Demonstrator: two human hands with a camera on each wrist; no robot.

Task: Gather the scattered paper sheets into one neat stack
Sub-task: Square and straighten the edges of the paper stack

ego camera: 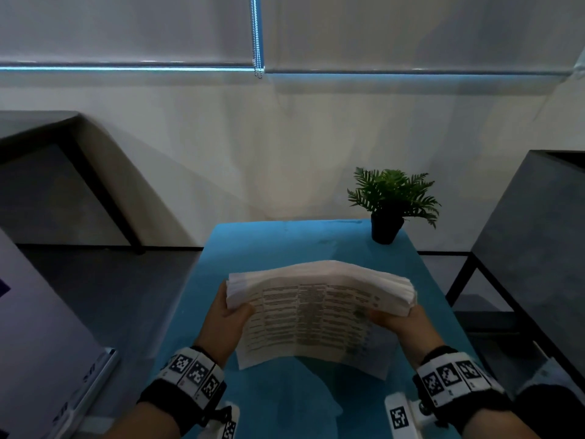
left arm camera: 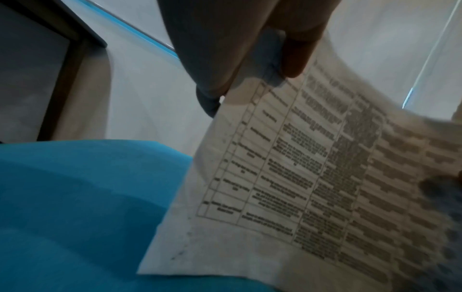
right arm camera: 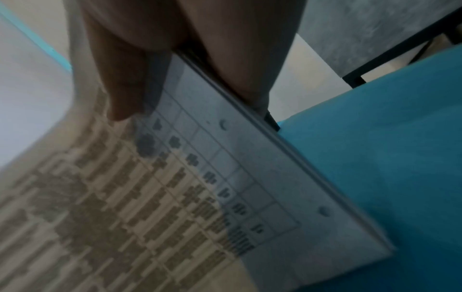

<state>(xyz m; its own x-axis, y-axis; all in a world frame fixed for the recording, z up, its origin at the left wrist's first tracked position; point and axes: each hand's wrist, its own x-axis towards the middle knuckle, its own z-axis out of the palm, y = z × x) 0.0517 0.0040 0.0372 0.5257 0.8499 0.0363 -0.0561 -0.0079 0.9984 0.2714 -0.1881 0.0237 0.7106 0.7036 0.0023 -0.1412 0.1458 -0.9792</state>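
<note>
A thick stack of paper sheets (ego camera: 316,315), printed with a table of text, stands tilted above the blue table (ego camera: 285,245). Its top edge fans out and its lower edge is near the tabletop. My left hand (ego camera: 229,312) grips the stack's left side, thumb on the printed face. My right hand (ego camera: 399,318) grips the right side in the same way. The left wrist view shows the printed sheet (left arm camera: 312,177) pinched between thumb and fingers (left arm camera: 297,49). In the right wrist view the thumb (right arm camera: 120,89) presses the stack (right arm camera: 225,177) and the layered edges show.
A small potted fern (ego camera: 391,201) stands at the table's far right corner. Dark tables flank the blue one, at the left (ego camera: 47,172) and the right (ego camera: 531,223). A white wall lies beyond.
</note>
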